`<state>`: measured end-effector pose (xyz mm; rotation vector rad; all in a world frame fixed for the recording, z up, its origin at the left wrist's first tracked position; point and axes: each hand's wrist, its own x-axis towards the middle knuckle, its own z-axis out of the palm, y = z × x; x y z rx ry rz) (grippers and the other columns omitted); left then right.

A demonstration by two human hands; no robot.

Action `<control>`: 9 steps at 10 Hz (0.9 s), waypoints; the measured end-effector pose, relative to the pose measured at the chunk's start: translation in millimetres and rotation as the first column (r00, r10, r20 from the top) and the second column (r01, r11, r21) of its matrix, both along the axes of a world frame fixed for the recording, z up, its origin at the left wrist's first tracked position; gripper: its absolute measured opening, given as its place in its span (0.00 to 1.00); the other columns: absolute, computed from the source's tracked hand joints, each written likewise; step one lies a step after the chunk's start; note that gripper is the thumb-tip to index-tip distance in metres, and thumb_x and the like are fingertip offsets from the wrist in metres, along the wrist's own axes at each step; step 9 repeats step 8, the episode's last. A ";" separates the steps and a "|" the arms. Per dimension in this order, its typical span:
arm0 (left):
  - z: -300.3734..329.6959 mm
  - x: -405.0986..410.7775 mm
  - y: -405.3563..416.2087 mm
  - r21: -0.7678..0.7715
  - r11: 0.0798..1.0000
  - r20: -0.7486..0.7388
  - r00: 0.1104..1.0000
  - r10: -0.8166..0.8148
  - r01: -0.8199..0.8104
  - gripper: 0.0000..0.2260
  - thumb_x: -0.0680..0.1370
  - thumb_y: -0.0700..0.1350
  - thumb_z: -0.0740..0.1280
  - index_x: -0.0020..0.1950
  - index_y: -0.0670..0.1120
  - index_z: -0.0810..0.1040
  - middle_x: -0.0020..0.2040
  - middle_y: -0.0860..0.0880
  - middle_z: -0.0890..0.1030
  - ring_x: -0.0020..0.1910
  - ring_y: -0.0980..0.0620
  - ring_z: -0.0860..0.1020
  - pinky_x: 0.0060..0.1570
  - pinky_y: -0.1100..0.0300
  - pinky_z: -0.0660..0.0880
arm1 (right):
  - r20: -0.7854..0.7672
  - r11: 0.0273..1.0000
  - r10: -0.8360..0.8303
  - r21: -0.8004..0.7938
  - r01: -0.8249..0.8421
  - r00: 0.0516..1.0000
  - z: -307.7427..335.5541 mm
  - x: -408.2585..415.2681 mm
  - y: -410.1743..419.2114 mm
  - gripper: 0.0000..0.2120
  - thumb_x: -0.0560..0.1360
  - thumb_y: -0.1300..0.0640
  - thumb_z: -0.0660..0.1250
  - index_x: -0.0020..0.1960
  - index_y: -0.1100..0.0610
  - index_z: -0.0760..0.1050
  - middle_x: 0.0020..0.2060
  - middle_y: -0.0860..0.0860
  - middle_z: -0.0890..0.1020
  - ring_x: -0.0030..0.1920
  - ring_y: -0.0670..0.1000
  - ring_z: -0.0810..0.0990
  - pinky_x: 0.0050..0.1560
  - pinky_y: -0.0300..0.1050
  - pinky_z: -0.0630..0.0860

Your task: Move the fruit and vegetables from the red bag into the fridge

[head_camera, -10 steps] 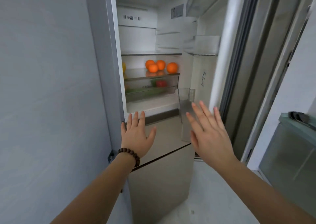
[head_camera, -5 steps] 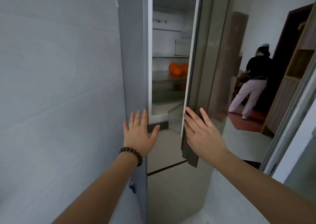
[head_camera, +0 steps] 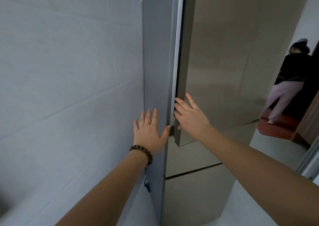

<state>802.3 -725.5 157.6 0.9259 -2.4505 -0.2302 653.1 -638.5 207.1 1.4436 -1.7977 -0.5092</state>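
The fridge [head_camera: 155,61] stands against a grey wall, its upper door [head_camera: 224,61] almost shut with only a thin gap left at the edge. My right hand [head_camera: 190,117] lies flat with straight fingers against the lower edge of that door. My left hand [head_camera: 149,130], with a bead bracelet at the wrist, is spread with straight fingers in front of the fridge's grey side panel; whether it touches is unclear. The fridge's inside, the fruit and the red bag are out of sight.
The lower fridge door [head_camera: 193,200] is shut below the upper one. A grey tiled wall [head_camera: 69,87] fills the left. At the far right a person [head_camera: 290,80] stands on a red mat [head_camera: 276,127] by a dark doorway, on a pale floor.
The upper fridge door has swung from wide open to nearly shut, my right hand following its edge. The oranges on the shelf are now hidden. My left hand stayed by the fridge's side.
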 end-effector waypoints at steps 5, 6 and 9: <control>-19.0 16.5 -30.9 0.004 0.994 0.063 0.992 0.107 -0.107 0.33 0.78 0.64 0.48 0.77 0.50 0.42 0.79 0.48 0.47 0.77 0.48 0.43 0.74 0.45 0.41 | -0.012 0.999 -0.007 -0.034 0.006 1.000 -4.7 -19.2 -77.1 0.23 0.77 0.48 0.60 0.67 0.61 0.69 0.69 0.59 0.68 0.74 0.59 0.57 0.70 0.64 0.36; -20.3 20.1 -31.9 0.017 0.993 0.060 0.991 0.119 -0.120 0.33 0.78 0.63 0.48 0.78 0.49 0.43 0.79 0.47 0.47 0.77 0.48 0.43 0.74 0.45 0.41 | -0.016 0.997 0.040 -0.060 -0.041 0.999 -5.4 -21.6 -76.2 0.22 0.76 0.48 0.61 0.64 0.61 0.72 0.67 0.59 0.71 0.74 0.58 0.59 0.72 0.64 0.39; -18.2 24.9 -19.3 -0.009 0.993 0.042 0.992 0.115 -0.115 0.33 0.78 0.64 0.48 0.78 0.49 0.43 0.78 0.47 0.48 0.77 0.47 0.43 0.74 0.45 0.42 | 0.441 0.960 0.203 -0.267 -0.088 0.874 -29.3 -5.8 -64.0 0.28 0.75 0.49 0.64 0.70 0.61 0.66 0.76 0.57 0.57 0.77 0.56 0.46 0.74 0.58 0.40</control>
